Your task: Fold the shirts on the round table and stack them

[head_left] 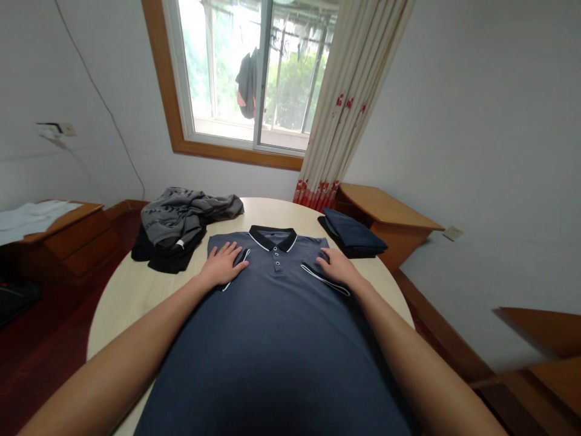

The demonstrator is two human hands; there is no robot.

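A dark grey-blue polo shirt (272,315) lies front up on the round table, its black white-edged collar (272,236) at the far end and buttons below it. Both sleeves are folded inward over the chest. My left hand (222,265) rests flat with fingers spread on the left sleeve, by its white-trimmed cuff. On the folded right sleeve (324,280), my right hand (338,266) presses down, with thumb and fingers apart and no cloth visibly gripped. The near end of the shirt runs out of view below.
A heap of grey and black clothes (175,221) sits on the table (120,309) at the far left. Folded dark garments (356,233) are stacked at the far right. Behind them stand a wooden desk (390,206) and a curtain (345,97) beside the window.
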